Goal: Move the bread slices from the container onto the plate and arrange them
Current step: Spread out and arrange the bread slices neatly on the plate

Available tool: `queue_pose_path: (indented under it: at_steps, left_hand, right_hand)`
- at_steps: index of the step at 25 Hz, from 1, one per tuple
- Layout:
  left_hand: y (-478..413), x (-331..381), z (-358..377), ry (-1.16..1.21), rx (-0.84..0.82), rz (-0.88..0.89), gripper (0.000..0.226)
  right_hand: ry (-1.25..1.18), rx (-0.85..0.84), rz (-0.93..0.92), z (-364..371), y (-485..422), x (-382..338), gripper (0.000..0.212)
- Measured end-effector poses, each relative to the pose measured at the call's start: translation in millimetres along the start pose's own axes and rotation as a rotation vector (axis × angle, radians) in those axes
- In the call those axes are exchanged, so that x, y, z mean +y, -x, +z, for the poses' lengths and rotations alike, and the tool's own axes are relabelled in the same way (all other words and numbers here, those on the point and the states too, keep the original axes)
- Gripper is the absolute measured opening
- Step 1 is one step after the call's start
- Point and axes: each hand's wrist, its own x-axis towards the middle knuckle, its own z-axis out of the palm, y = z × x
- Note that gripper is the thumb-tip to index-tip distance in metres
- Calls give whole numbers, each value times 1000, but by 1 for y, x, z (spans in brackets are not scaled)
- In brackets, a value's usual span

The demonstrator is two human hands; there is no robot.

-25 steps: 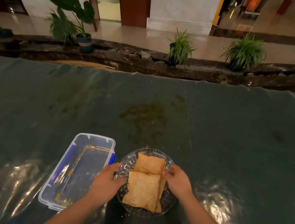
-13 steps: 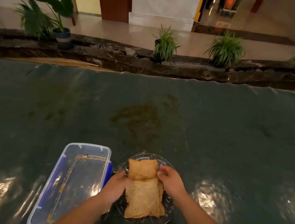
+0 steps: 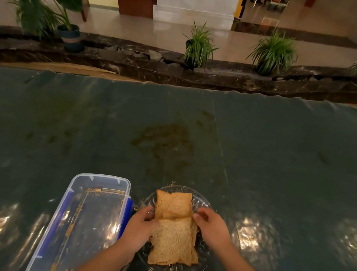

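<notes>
Bread slices (image 3: 172, 231) lie on the glass plate (image 3: 204, 202). Left hand (image 3: 139, 225) and right hand (image 3: 212, 228) pinch the far slice's 2 sides, likely to straighten it. The container (image 3: 100, 181) holds only crumbs.

The container (image 3: 85, 225) runs off the bottom edge, and the left hand (image 3: 139, 227) hides the plate's (image 3: 204, 202) left rim.
</notes>
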Motion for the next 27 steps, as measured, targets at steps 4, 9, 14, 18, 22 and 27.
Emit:
queue_pose_path:
  at_steps: [4, 9, 14, 18, 22, 27]
  left_hand:
    - [4, -12, 1, -101, 61, -12, 36]
    - [8, -18, 2, -121, 92, 17, 34]
    - [9, -20, -1, -154, 122, 38, 28]
    - [4, -10, 3, -54, 139, -7, 38]
    - [-6, 1, 5, 14, 125, -71, 53]
    - [-13, 11, 11, 132, 119, -116, 59]
  right_hand:
    - [-54, -108, -19, -2, 15, 7, 32]
    - [-32, -19, -160, -2, 21, 7, 25]
    - [-93, -101, -105, -2, 21, 12, 17]
    - [18, 42, -73, 1, 7, -1, 6]
    - [102, -45, -7, 8, -16, -16, 17]
    - [75, -34, 13, 22, -29, -22, 13]
